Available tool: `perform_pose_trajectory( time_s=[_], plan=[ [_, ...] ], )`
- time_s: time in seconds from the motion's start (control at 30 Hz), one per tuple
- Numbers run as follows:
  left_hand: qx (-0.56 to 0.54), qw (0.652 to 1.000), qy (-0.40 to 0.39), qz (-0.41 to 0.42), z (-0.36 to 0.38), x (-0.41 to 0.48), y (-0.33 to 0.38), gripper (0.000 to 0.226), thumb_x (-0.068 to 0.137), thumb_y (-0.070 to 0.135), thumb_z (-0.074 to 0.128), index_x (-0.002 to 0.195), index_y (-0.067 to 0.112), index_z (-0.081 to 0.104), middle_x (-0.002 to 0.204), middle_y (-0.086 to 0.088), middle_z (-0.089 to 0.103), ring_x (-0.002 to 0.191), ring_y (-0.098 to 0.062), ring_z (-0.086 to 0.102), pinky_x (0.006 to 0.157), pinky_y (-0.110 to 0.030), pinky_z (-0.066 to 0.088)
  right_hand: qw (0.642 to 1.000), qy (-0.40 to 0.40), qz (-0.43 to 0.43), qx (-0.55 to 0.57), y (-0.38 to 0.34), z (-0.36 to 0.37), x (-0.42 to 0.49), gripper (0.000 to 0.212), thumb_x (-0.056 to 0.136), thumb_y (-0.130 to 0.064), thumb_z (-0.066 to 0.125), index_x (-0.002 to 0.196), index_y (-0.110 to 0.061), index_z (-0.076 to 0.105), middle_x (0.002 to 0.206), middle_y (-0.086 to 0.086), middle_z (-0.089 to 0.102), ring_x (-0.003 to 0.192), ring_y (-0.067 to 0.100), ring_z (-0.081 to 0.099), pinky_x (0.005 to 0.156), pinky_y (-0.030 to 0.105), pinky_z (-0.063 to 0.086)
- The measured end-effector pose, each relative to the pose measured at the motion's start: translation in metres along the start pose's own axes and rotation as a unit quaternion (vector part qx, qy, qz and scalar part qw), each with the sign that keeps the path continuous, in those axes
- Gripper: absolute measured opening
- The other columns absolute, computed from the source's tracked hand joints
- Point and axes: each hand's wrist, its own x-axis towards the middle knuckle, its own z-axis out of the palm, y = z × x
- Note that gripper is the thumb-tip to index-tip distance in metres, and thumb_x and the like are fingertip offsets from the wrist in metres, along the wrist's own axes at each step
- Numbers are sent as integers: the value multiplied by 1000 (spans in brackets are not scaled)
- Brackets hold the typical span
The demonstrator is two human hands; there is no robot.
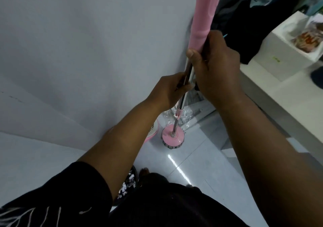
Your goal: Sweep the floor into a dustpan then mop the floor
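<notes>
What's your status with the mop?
Right hand and left hand grip the mop pole, right higher. Mop head on floor by wall. Plastic wrap beside it.

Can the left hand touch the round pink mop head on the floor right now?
Probably not without bending down. The left hand grips the shiny metal mop pole high up, and the round pink mop head sits at the pole's far end on the glossy tiled floor. Nothing blocks the way, though.
</notes>
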Motion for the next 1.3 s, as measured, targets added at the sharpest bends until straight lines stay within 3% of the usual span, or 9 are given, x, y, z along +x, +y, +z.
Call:
perform_pose_trajectory(
  time_s=[0.13, 0.3, 0.73, 0.83, 0.93, 1.0, 1.07, 1.2, 1.3],
  plan=[
    [-7, 998, -65, 16, 33, -2, 26, 23, 97, 35, 55, 112, 19, 63, 106, 0, 72, 95, -15, 67, 84, -31, 53, 999, 13, 31, -38, 20, -35, -27, 29, 91, -30, 60, 111, -9, 55, 87, -14, 54, 67, -14, 47, 63, -3, 33],
    [2, 991, -132, 35, 80, -13, 61, 27, 96, 33, 56, 109, 10, 62, 100, -7, 71, 92, -20, 66, 84, -41, 52, 994, 44, 75, -73, 45, -83, -68, 33, 91, -32, 61, 115, -11, 53, 92, -11, 57, 74, 4, 51, 63, -4, 33],
    [23, 935, -329, 130, 240, -106, 185, 24, 98, 28, 54, 115, 14, 60, 107, -3, 69, 98, -18, 64, 90, -40, 54, 960, 157, 214, -89, 102, -236, -250, 30, 89, -33, 62, 112, -17, 51, 87, -12, 57, 73, 1, 57, 62, 5, 43],
    [32, 908, -384, 165, 286, -135, 211, 21, 98, 28, 53, 111, 13, 58, 101, -4, 67, 93, -20, 63, 85, -39, 54, 945, 176, 258, -97, 110, -273, -303, 31, 89, -34, 63, 113, -20, 49, 88, -12, 60, 76, 1, 59, 62, 6, 44],
    [50, 871, -436, 220, 331, -164, 233, 11, 98, 29, 53, 102, 19, 55, 85, 11, 58, 78, -6, 58, 69, -22, 45, 929, 204, 294, -97, 112, -306, -356, 28, 88, -36, 61, 110, -23, 48, 83, -17, 58, 74, -3, 58, 59, 3, 40],
    [61, 847, -468, 246, 358, -184, 248, 12, 98, 29, 53, 105, 19, 54, 85, 15, 56, 77, -3, 56, 68, -17, 41, 917, 231, 311, -99, 112, -325, -387, 28, 88, -38, 61, 109, -23, 49, 83, -19, 58, 74, -3, 59, 59, 3, 39],
    [63, 821, -501, 264, 383, -202, 261, 11, 98, 28, 53, 104, 19, 54, 88, 14, 57, 79, -4, 57, 71, -19, 43, 903, 247, 336, -105, 112, -340, -415, 32, 88, -40, 62, 112, -22, 49, 90, -14, 60, 79, 2, 61, 64, 8, 45],
    [75, 766, -569, 290, 430, -232, 286, 17, 99, 28, 52, 110, 16, 55, 107, 1, 65, 96, -17, 62, 89, -37, 52, 869, 278, 389, -130, 114, -363, -463, 36, 86, -43, 63, 114, -25, 49, 94, -12, 61, 80, 2, 61, 67, 12, 49],
    [76, 732, -600, 313, 462, -250, 304, 18, 99, 29, 51, 112, 17, 56, 112, 0, 66, 99, -18, 62, 93, -40, 52, 836, 305, 433, -143, 117, -380, -493, 36, 85, -43, 63, 115, -27, 49, 95, -11, 61, 82, 6, 62, 69, 17, 52]
  ],
)
